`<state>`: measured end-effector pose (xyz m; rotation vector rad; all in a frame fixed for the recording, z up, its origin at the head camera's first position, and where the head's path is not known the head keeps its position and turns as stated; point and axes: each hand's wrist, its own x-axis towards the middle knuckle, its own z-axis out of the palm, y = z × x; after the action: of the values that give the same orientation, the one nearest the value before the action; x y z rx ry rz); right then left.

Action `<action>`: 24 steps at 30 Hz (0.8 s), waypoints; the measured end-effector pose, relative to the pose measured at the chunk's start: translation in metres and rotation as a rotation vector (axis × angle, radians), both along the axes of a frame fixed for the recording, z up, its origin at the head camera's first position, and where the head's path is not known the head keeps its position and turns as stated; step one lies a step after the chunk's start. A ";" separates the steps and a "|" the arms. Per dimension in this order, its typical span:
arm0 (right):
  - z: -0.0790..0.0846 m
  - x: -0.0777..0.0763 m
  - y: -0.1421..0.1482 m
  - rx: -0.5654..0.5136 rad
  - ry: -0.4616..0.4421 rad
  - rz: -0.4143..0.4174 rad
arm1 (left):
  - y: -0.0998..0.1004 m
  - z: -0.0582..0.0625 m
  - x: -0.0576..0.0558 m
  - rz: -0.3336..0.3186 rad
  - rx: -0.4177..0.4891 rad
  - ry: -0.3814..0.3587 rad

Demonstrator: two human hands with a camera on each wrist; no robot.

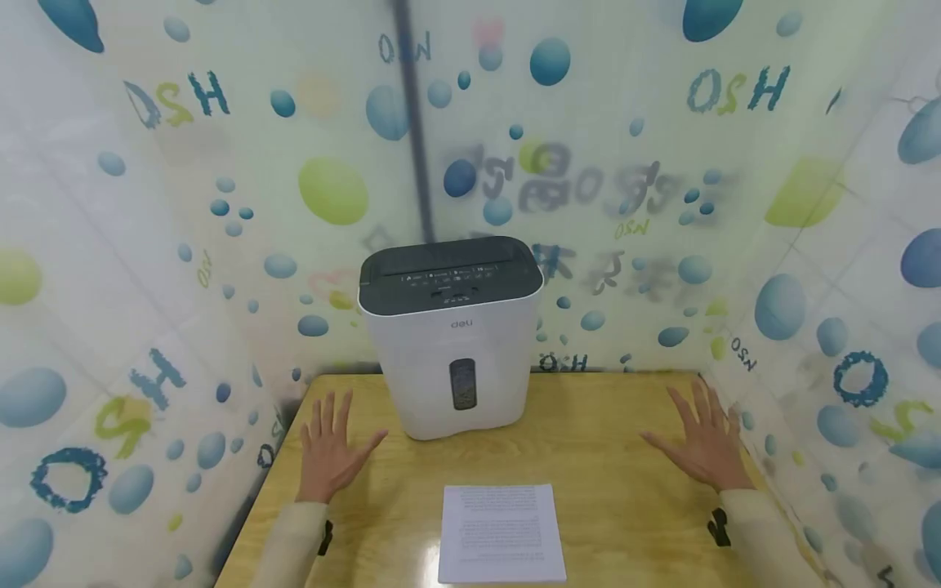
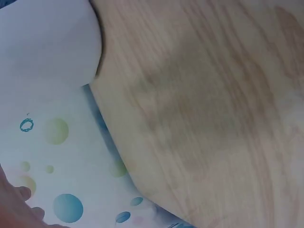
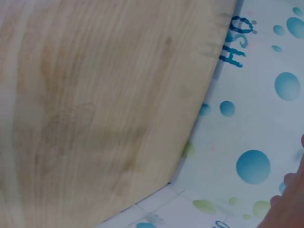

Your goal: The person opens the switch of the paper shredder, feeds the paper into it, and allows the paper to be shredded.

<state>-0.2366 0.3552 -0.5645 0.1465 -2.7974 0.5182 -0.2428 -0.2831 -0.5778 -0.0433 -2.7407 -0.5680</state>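
Both hands are held out over the table with fingers spread and nothing in them. My left hand (image 1: pixel 327 449) is near the table's left edge, to the left of a white paper shredder (image 1: pixel 419 367) with a dark grey top. On the other side, my right hand (image 1: pixel 704 441) is by the right edge, well apart from the shredder. Between the forearms, near the front, lies a stack of printed paper (image 1: pixel 503 535). In the left wrist view, fingers (image 2: pixel 23 204) show at the lower left corner; the right wrist view catches fingers (image 3: pixel 287 194) at the lower right.
The wooden table (image 1: pixel 603 474) has a curtain (image 1: pixel 647 204) behind it and at both sides, printed with blue and green drops and lettering. A dark pole (image 1: pixel 416 122) shows upright behind the shredder. Each wrist wears a dark band (image 1: pixel 719 527).
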 end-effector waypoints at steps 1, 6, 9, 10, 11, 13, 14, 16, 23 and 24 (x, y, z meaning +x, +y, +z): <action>0.002 -0.002 -0.001 0.005 0.009 0.006 | 0.000 0.003 -0.002 -0.004 0.003 0.008; 0.019 -0.013 -0.006 -0.004 0.039 0.041 | -0.002 0.019 -0.010 -0.035 0.046 0.035; 0.031 -0.019 -0.011 -0.024 0.032 0.069 | -0.003 0.033 -0.015 -0.061 0.068 0.057; 0.035 -0.022 -0.012 -0.030 0.027 0.082 | -0.003 0.038 -0.016 -0.067 0.069 0.062; 0.039 -0.024 -0.014 -0.034 0.017 0.096 | -0.004 0.043 -0.018 -0.074 0.077 0.066; 0.047 -0.029 -0.018 -0.040 0.002 0.117 | -0.006 0.052 -0.021 -0.083 0.098 0.054; 0.051 -0.030 -0.021 -0.043 0.001 0.126 | -0.006 0.057 -0.022 -0.086 0.108 0.046; 0.059 -0.033 -0.025 -0.051 0.000 0.141 | -0.007 0.066 -0.025 -0.082 0.131 0.024; 0.089 -0.044 -0.043 -0.099 0.010 0.209 | -0.007 0.104 -0.030 -0.083 0.195 0.018; 0.094 -0.045 -0.046 -0.098 0.014 0.220 | -0.006 0.110 -0.030 -0.087 0.206 0.022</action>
<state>-0.2819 0.3096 -0.4708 0.4377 -2.7506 0.7009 -0.2726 -0.2887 -0.4676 -0.1178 -2.6542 -0.8649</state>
